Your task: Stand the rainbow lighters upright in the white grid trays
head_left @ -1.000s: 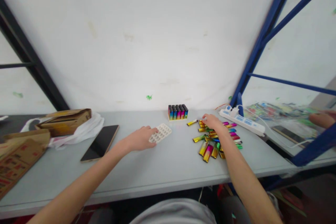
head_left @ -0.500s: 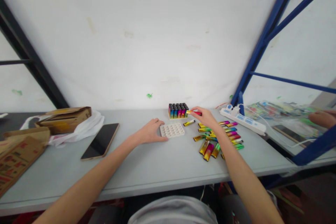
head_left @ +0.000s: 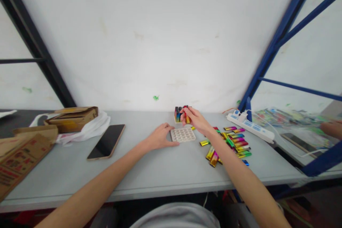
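My right hand (head_left: pixel 195 119) pinches a rainbow-coloured lighter (head_left: pixel 185 113), held upright just above the far edge of a white tray with empty slots (head_left: pixel 183 135). My left hand (head_left: pixel 161 137) rests on the table with its fingers against the tray's left edge. Behind my right hand stands a block of upright lighters (head_left: pixel 177 113), partly hidden. A heap of several loose shiny lighters (head_left: pixel 232 141) lies to the right of the tray.
A phone (head_left: pixel 107 141) lies face up at the left, beside cardboard boxes (head_left: pixel 72 117) and a white plastic bag (head_left: pixel 88 129). A white power strip (head_left: pixel 251 126) sits at the right by a blue frame post (head_left: pixel 267 57). Another person's hand (head_left: pixel 331 128) shows at the far right.
My right hand lifted a lighter from the loose heap and carried it left over the tray. My left hand slid the tray to the right, flat in front of the filled block.
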Action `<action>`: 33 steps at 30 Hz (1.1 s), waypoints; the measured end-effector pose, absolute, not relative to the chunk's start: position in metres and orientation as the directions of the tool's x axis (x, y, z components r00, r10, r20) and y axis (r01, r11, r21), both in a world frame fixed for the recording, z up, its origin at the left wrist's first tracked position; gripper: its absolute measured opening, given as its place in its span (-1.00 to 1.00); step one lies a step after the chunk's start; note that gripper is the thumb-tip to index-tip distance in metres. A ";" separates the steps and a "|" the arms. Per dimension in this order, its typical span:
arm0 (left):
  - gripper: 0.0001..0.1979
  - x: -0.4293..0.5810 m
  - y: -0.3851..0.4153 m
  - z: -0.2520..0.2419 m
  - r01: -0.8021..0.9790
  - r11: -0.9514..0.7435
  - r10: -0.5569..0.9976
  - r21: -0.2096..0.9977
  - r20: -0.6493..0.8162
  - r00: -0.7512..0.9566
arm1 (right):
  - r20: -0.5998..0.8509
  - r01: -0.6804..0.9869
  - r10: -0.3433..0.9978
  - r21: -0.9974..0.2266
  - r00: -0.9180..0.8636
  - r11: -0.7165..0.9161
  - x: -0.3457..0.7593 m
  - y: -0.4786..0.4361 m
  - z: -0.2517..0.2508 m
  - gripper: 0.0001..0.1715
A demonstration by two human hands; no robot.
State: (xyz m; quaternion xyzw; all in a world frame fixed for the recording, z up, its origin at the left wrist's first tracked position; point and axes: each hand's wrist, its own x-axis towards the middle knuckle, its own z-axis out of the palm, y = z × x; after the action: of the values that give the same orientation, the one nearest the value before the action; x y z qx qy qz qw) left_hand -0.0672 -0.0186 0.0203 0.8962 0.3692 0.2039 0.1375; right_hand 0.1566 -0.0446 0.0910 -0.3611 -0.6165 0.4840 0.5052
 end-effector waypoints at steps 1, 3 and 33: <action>-0.21 -0.068 -0.019 0.020 0.617 -0.685 0.724 0.388 0.266 0.636 | 0.273 -0.056 0.937 -0.962 -0.217 0.267 0.153 -0.045 0.088 -0.32; -0.22 -0.071 -0.018 0.018 0.625 -0.678 0.732 0.387 0.274 0.624 | 0.254 -0.068 0.951 -0.967 -0.179 0.245 0.148 -0.044 0.081 -0.30; -0.23 -0.079 -0.013 0.011 0.594 -0.667 0.739 0.450 0.298 0.604 | 0.057 -0.036 0.998 -0.998 0.028 0.058 0.136 -0.040 0.042 -0.38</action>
State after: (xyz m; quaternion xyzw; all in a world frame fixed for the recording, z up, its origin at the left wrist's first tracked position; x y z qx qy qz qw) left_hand -0.0788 -0.0134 0.0112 0.8821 0.3780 0.2351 0.1542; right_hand 0.1355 -0.0402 0.0423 -0.4827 -0.4980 0.4877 0.5302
